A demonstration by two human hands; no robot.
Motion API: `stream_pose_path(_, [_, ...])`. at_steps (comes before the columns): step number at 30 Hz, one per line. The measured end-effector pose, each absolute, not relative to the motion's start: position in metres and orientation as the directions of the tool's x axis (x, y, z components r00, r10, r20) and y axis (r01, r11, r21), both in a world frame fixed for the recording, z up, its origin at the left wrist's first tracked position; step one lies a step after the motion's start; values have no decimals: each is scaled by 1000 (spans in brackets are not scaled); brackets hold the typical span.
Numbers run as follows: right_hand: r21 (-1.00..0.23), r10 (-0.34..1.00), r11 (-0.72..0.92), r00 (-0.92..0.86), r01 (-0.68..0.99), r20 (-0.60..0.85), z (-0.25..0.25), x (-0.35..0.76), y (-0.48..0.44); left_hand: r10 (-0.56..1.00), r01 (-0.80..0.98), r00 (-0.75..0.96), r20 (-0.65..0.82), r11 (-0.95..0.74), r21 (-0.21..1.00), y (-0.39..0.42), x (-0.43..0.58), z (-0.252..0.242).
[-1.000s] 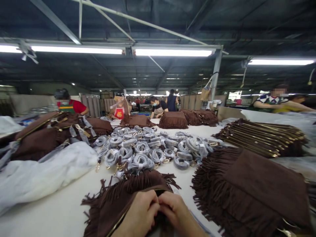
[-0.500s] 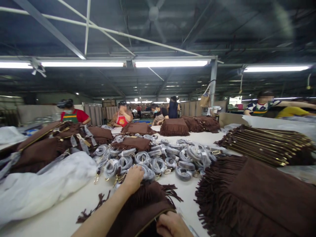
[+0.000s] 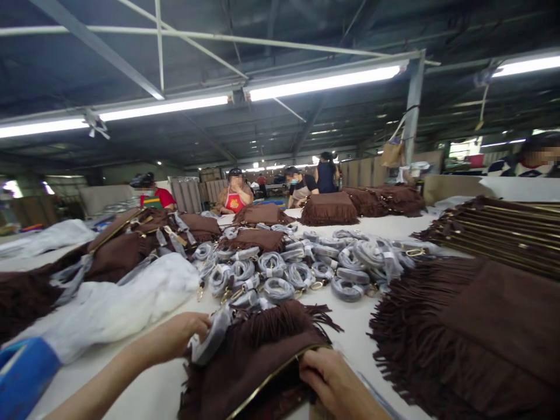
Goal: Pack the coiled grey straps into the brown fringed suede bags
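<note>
A dark brown fringed bag (image 3: 262, 364) lies in front of me, its gold-zippered mouth facing me and gaping. My right hand (image 3: 326, 373) is closed on the right end of that mouth, fingers partly hidden at the rim. At the bag's left side, my left hand (image 3: 196, 329) grips a coiled strap (image 3: 214, 338) in clear grey plastic wrapping. Just beyond the bag, many similar wrapped strap coils (image 3: 277, 289) with gold clips are heaped on the white table (image 3: 161, 332).
To the right lie a flat stack of fringed brown pieces (image 3: 503, 326) and a row of zippered bags (image 3: 516, 233). White padding (image 3: 144, 297) and more brown bags (image 3: 118, 251) occupy the left, near a blue object (image 3: 30, 373). Several people work across the table.
My left hand has drawn back from the heap toward the left, now with a wrapped strap coil in it. My right hand stays at the bag's mouth. The view has turned and tilted slightly.
</note>
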State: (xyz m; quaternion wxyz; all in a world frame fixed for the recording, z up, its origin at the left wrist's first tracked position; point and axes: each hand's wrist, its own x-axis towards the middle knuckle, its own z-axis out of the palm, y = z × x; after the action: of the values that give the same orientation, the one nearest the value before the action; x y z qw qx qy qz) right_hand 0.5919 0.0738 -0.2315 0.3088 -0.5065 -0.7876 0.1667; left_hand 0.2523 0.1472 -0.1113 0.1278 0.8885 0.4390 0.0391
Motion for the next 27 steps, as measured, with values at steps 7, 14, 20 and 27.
stream_pose_path(7, [-575,905,422,-296,701,304,-234,592,77,998,943,64,26,-70,324,167,240,-150])
stream_pose_path(14, [-583,905,426,-311,692,291,-232,594,78,997,933,-37,-74,61,355,221,274,-174])
stream_pose_path(20, [-550,877,480,-351,683,330,-225,590,75,984,792,62,170,-152,591,204,282,-145])
stream_pose_path(27, [-498,835,533,-329,684,442,-211,579,67,881,351,317,352,-454,819,115,332,-81])
